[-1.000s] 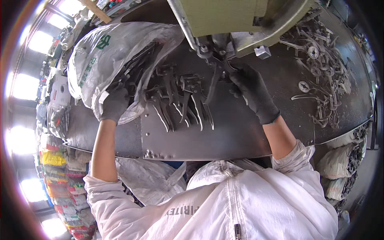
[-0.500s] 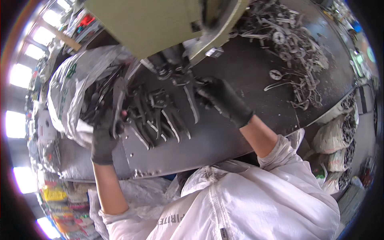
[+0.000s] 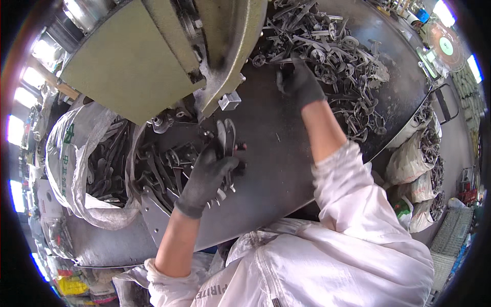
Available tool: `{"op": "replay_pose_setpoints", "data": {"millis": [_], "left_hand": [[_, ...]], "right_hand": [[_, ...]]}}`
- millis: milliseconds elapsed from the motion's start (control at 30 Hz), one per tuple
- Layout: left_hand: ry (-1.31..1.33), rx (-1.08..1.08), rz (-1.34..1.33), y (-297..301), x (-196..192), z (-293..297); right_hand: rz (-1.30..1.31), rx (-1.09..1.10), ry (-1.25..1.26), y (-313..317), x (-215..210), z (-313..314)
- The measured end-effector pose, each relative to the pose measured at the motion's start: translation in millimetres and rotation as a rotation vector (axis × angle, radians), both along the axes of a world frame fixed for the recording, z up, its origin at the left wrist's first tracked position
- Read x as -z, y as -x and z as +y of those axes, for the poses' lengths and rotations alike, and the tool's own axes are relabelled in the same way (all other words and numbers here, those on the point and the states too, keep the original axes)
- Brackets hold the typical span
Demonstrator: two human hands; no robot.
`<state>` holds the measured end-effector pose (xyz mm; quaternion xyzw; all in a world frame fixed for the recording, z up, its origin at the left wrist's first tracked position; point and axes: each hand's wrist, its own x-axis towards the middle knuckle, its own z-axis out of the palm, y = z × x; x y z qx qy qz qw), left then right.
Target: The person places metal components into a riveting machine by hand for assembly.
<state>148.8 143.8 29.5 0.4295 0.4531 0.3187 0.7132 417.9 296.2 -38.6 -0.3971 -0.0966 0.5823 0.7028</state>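
Note:
I wear dark work gloves. My left hand (image 3: 207,176) is closed around a dark metal scissor-shaped blank (image 3: 225,139), holding it upright over the steel bench (image 3: 279,148) just below the olive-green press machine (image 3: 148,56). My right hand (image 3: 299,82) reaches far out to the big heap of loose metal blanks (image 3: 337,56) at the back right and rests on its near edge; whether its fingers grip a piece is hidden. A smaller pile of blanks (image 3: 163,171) lies left of my left hand.
A white plastic sack (image 3: 76,163) full of metal parts sits open at the bench's left. More filled sacks (image 3: 414,163) stand on the floor to the right. The press head overhangs the bench's middle.
My right hand left the press area and swung out to the far-right heap. My left hand came in from the sack side and now holds a blank at the middle.

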Motion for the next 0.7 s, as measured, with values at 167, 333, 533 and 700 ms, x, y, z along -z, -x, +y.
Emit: {"op": "replay_pose_setpoints", "data": {"millis": [167, 333, 533, 700], "left_hand": [[-0.294, 0.127, 0.532, 22, 33, 19], [-0.031, -0.167, 0.412, 54, 29, -2], [-1.291, -0.028, 0.847, 60, 36, 7], [-0.877, 0.01, 0.737, 61, 42, 20]], "right_hand": [[-1.059, 0.382, -0.482, -26, 53, 31], [-0.309, -0.171, 0.056, 67, -17, -95], [-0.405, -0.477, -0.129, 116, -37, -114], [-0.497, -0.717, -0.156, 126, -56, -113]]}}
